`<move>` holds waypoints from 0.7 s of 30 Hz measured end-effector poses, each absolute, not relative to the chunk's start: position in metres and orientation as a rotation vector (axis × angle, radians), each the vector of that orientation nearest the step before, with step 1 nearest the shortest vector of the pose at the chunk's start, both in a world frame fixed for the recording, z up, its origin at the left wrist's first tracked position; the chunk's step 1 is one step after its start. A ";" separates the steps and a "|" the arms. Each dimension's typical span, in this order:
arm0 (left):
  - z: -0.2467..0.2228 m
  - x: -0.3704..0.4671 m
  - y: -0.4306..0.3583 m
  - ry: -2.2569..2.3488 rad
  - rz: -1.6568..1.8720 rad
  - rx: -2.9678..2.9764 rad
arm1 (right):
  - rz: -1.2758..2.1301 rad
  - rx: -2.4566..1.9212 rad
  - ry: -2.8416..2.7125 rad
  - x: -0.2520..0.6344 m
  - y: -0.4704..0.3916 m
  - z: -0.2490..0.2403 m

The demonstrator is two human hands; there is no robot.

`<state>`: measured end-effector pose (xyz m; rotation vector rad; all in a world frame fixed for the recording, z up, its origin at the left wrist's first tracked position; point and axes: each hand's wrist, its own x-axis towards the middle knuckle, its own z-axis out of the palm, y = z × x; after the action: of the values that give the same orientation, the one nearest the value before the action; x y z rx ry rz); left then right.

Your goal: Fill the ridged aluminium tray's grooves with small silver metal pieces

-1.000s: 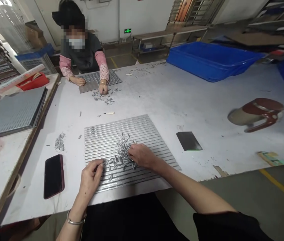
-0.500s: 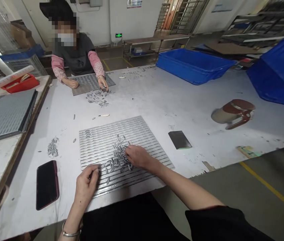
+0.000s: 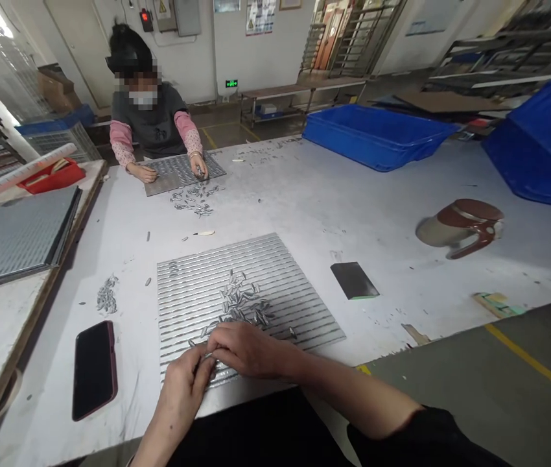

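In front of me a silvery ridged plate point(image 3: 304, 318) lies flat on the white table. Many small grey spindle-shaped pieces point(image 3: 246, 301) are heaped on its middle. My left hand point(image 3: 185, 376) is over the plate's near left edge, thumb and fingers pinched together. Right beside it, my right hand point(image 3: 244, 350) is also pinched, its fingertips meeting those of the left just below the heap. Whatever lies between the fingertips is hidden. Several pieces stand in the grooves near the plate's far left corner point(image 3: 173, 268).
A phone point(image 3: 94, 370) and a small pile of grey pieces point(image 3: 107, 294) lie left. A dark block point(image 3: 354, 280), a lidded mug point(image 3: 455, 224) and a blue bin point(image 3: 377, 133) stand right. Across the table, a co-worker point(image 3: 153, 123) handles another plate point(image 3: 159, 187).
My right hand has moved from the heap toward me and left, up to my left hand. My left hand has shifted slightly right and nearer. The view has tilted up a little.
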<state>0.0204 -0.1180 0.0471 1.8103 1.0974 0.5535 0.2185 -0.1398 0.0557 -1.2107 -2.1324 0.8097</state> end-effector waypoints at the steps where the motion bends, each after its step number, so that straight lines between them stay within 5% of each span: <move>1: 0.048 0.015 -0.117 1.109 0.538 1.725 | 0.854 -1.201 -2.130 0.215 -0.134 0.055; 7: 0.037 -0.022 -0.107 1.110 0.626 1.205 | 1.285 -1.148 -2.200 0.196 -0.064 0.068; 12: 0.030 -0.050 -0.092 1.115 1.052 0.708 | 0.604 -1.615 -2.361 0.158 0.030 0.085; 21: 0.021 -0.066 -0.076 1.085 1.310 0.297 | 0.330 -2.077 -2.300 0.133 0.155 0.056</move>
<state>-0.0655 -0.0757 0.0205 0.2971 1.0846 1.3101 0.1328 0.1555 0.0561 -2.0769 -2.2999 0.3302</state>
